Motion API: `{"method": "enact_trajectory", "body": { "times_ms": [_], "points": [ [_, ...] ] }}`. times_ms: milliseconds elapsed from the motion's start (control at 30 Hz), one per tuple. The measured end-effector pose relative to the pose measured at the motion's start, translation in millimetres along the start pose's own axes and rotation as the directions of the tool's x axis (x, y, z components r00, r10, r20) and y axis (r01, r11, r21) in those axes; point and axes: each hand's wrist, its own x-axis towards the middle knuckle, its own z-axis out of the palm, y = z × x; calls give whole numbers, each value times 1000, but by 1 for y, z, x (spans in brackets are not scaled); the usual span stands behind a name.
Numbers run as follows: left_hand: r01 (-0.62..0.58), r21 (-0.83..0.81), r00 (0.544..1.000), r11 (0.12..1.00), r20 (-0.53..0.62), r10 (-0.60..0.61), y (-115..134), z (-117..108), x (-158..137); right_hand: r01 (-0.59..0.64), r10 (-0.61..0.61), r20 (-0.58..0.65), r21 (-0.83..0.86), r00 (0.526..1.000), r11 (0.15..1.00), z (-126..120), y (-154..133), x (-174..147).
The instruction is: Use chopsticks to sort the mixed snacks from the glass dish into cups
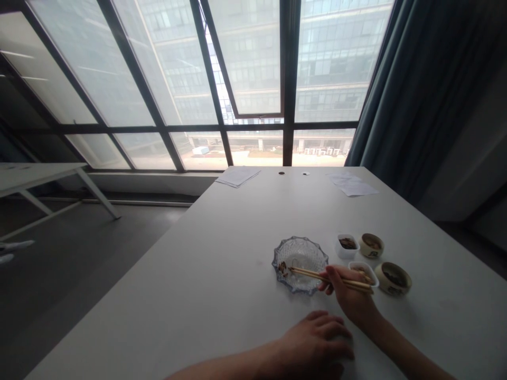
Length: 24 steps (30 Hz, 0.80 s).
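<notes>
My right hand [350,293] is closed round a pair of wooden chopsticks [311,273]. Their tips reach into a scalloped clear glass bowl [301,243], close to a few small brown dried pieces [282,268] at its left side. Whether the tips pinch a piece, I cannot tell. Beneath and in front of the bowl, my left hand [317,340] rests low over the table with loosely bent fingers and nothing visible in it. Partly behind my right hand is a white plastic tub [374,279] with light brown contents. Another white tub [346,253] holds dark brown strips.
Two small round ceramic pots, one farther back [371,254] and one nearer [394,289], stand right of the tubs with brown contents. Papers lie at the far left [238,177] and far right [352,184] of the white table [190,285]. Windows and a dark curtain [404,89] lie beyond.
</notes>
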Motion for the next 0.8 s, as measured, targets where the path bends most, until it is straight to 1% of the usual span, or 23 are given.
{"method": "enact_trajectory", "body": {
  "times_ms": [133,233,333,400,467,533,567,600,700,733,800],
  "points": [
    [-6,18,1000,1000,-2,6,-1,2,-1,-14,19,-82,52,996,999,1,3,-1],
    [3,19,1000,1000,0,-3,-2,4,-3,22,-16,-133,49,991,999,-11,1,-2],
    [13,25,1000,1000,-7,-13,-2,5,-4,44,-33,-256,38,966,998,-40,-8,2],
    [7,32,1000,999,-18,-6,-1,5,-4,41,-26,-379,31,925,999,-65,-14,5],
    [-1,37,1000,999,-30,2,0,4,-5,38,-35,-490,-4,871,999,-90,-17,9],
    [-4,35,999,999,-35,5,0,2,-5,7,-33,-551,-49,834,999,-111,-16,11],
    [-4,32,999,999,-34,5,1,1,-4,-21,-16,-561,-59,828,998,-119,-14,12],
    [-3,28,1000,1000,-30,4,1,0,-4,-56,15,-554,-56,832,997,-125,-11,12],
    [0,17,1000,1000,-11,0,2,-3,-4,-142,119,-501,-7,857,990,-135,-4,11],
    [1,15,1000,1000,-7,-1,2,-3,-4,-151,132,-487,0,863,988,-135,-4,11],
    [3,18,1000,1000,-9,-3,3,-3,-4,-137,117,-480,-8,869,990,-135,-4,10]
  ]
}}
